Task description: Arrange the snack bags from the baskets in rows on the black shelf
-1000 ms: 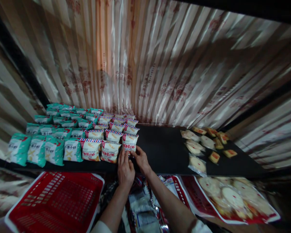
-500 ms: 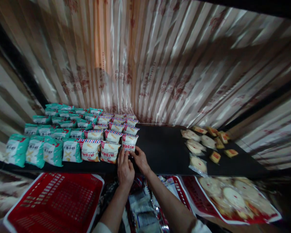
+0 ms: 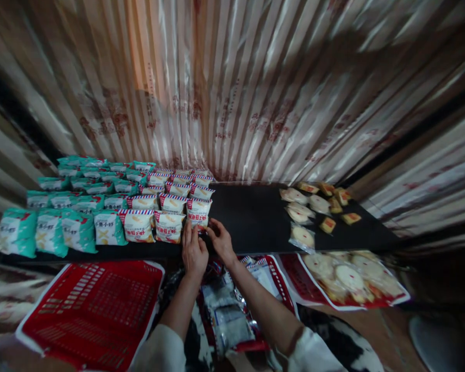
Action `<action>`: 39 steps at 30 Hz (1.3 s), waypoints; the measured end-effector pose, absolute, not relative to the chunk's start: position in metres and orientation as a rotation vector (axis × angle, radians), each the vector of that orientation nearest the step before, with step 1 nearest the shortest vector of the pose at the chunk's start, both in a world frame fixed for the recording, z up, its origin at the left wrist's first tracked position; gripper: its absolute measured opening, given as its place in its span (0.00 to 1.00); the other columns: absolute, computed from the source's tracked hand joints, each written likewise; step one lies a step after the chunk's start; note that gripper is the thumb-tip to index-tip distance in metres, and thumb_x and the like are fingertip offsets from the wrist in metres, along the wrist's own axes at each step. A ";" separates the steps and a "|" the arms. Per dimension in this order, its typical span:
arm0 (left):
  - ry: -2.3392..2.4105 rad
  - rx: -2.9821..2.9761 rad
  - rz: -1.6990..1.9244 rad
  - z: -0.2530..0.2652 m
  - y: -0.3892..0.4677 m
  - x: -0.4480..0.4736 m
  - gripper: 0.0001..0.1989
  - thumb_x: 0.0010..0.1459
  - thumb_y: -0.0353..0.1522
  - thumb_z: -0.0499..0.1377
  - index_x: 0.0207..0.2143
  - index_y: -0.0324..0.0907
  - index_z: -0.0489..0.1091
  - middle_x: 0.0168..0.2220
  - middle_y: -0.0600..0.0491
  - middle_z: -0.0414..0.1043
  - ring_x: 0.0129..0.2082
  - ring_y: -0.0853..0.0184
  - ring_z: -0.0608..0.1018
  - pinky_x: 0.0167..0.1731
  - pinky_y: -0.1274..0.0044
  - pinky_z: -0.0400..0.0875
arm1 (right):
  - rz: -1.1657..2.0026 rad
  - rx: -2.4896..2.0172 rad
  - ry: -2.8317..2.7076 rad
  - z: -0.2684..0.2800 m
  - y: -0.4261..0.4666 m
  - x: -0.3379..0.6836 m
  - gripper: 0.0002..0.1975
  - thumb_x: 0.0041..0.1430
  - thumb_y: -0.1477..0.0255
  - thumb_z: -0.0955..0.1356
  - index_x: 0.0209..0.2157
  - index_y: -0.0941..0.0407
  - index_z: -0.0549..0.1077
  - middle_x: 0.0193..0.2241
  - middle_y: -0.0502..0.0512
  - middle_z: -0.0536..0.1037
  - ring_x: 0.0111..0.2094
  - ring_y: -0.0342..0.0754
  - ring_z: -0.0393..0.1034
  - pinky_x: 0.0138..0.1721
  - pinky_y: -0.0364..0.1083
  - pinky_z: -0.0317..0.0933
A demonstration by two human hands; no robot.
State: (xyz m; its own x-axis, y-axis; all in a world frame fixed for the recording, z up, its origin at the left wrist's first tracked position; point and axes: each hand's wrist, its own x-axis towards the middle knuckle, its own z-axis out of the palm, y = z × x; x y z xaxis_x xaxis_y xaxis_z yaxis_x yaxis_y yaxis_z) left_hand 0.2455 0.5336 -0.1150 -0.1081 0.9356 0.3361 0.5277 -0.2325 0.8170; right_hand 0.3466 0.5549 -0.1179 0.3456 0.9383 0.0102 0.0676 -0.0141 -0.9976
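Note:
White snack bags with red print and striped top edges stand in rows on a black shelf [image 3: 248, 212]. My left hand [image 3: 195, 253] has its fingers stretched out, the tips against the lower left front of the end snack bag [image 3: 199, 209]. At that bag's lower right corner is my right hand [image 3: 220, 242], fingers loosely bent and apart; whether they touch the bag is hard to tell. Left of it in the front row stands another white snack bag [image 3: 169, 226]. Teal snack bags [image 3: 110, 227] fill the shelf's left part.
Round flat wrapped cakes [image 3: 302, 236] and small yellow packs [image 3: 328, 224] lie on the shelf's right side. Below are a red basket [image 3: 101, 310] at left, a basket with silvery packets [image 3: 227, 315] in the middle, and a basket of wrapped cakes [image 3: 349, 278]. A pleated plastic curtain [image 3: 225, 103] hangs behind.
The view has shifted, so the shelf sits slightly higher and further left. My right hand's fingers have drawn slightly away from the end bag; my left hand stays against it.

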 end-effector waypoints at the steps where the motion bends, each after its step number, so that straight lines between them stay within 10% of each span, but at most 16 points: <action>1: 1.598 1.778 1.283 -0.113 0.531 0.245 0.23 0.54 0.25 0.48 0.53 0.39 0.64 0.62 0.45 0.54 0.63 0.58 0.55 0.61 0.62 0.52 | 0.882 -1.419 -0.982 -0.118 0.545 0.350 0.19 0.48 0.63 0.68 0.43 0.54 0.71 0.44 0.56 0.76 0.45 0.51 0.69 0.49 0.50 0.62; 11: 1.247 2.084 0.899 -0.112 0.477 0.249 0.17 0.56 0.25 0.45 0.43 0.40 0.70 0.44 0.46 0.72 0.46 0.64 0.74 0.50 0.71 0.67 | 0.798 -1.649 -1.178 -0.150 0.410 0.393 0.11 0.54 0.63 0.65 0.36 0.53 0.73 0.35 0.56 0.77 0.38 0.53 0.71 0.42 0.51 0.64; 20: 1.256 2.032 0.502 -0.126 0.408 0.265 0.16 0.56 0.24 0.46 0.42 0.40 0.69 0.46 0.46 0.70 0.47 0.65 0.73 0.50 0.73 0.66 | 0.237 -2.259 -1.413 -0.192 0.356 0.464 0.19 0.54 0.68 0.64 0.48 0.58 0.67 0.51 0.65 0.67 0.53 0.59 0.59 0.52 0.56 0.55; 33: 1.171 2.011 0.316 -0.127 0.359 0.309 0.16 0.55 0.26 0.46 0.39 0.41 0.70 0.42 0.47 0.72 0.45 0.65 0.73 0.48 0.76 0.63 | 0.505 -2.289 -1.163 -0.175 0.358 0.498 0.22 0.48 0.75 0.64 0.48 0.59 0.64 0.48 0.64 0.69 0.47 0.55 0.66 0.47 0.49 0.59; 39: 1.259 1.533 0.487 -0.142 0.361 0.327 0.10 0.52 0.32 0.54 0.36 0.44 0.71 0.42 0.49 0.74 0.45 0.63 0.73 0.48 0.76 0.62 | 1.084 -1.647 -0.508 -0.146 0.338 0.501 0.19 0.36 0.71 0.69 0.36 0.53 0.68 0.29 0.50 0.77 0.32 0.52 0.72 0.34 0.48 0.64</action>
State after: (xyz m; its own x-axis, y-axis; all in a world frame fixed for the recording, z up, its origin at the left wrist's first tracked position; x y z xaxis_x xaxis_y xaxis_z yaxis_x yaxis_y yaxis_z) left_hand 0.3270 0.3611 -0.1422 0.3647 0.8852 -0.2887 0.4609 0.0977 0.8821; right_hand 0.5014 0.3383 -0.1456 0.4993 0.7683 -0.4004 -0.1831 -0.3581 -0.9155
